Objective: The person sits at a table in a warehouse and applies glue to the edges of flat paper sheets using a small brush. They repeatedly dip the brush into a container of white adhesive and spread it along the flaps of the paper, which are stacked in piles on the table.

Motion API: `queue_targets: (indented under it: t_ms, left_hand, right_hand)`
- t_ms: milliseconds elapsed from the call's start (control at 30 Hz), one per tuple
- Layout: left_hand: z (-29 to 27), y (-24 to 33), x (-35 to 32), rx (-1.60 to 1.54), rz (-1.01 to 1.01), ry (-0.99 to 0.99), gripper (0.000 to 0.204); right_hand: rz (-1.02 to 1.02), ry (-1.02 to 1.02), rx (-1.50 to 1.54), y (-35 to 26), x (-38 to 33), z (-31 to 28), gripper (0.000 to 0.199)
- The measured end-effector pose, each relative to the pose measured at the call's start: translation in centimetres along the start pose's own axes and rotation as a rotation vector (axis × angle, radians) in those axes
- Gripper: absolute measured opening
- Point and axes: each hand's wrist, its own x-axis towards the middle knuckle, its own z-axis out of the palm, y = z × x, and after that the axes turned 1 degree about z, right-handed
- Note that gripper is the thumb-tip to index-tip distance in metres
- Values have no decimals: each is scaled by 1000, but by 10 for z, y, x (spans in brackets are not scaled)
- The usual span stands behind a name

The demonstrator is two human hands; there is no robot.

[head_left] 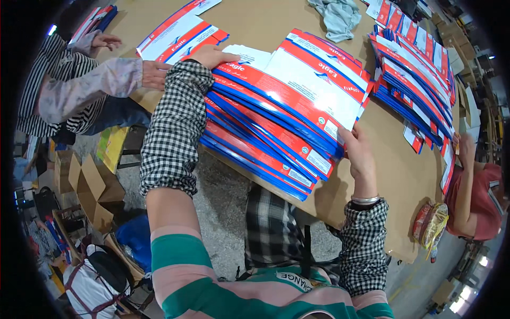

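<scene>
A thick pile of flat, glossy red, white and blue printed packaging sheets (297, 90) lies in front of me, its layers fanned out toward the near edge of the table. My left hand (209, 56) grips the pile's upper left edge, fingers curled against the top layers. At the lower right corner, my right hand (359, 151) holds the top bundle, thumb on the upper face and fingers partly hidden at its edge. The lower layers (255, 159) stick out below the bundle, overhanging the table's near edge.
The brown tabletop (390, 202) carries another tall pile (411, 80) on the right and a few sheets (180, 40) at the far left. A grey cloth (337, 18) lies at the back. Co-workers' hands (155, 74) are close on the left; another person's hand (467, 150) is at the right.
</scene>
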Motion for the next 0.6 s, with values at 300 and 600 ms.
queue_targets:
  t_ms: [300,600]
  left_hand:
    - [-17,-37,-36,371,230,-89,54]
    - [-13,-30,-48,-84,-140,-95,91]
  right_hand:
    - [259,-186,-4,-4,-51,0,51]
    - [359,-297,251,9,-34,-6,37]
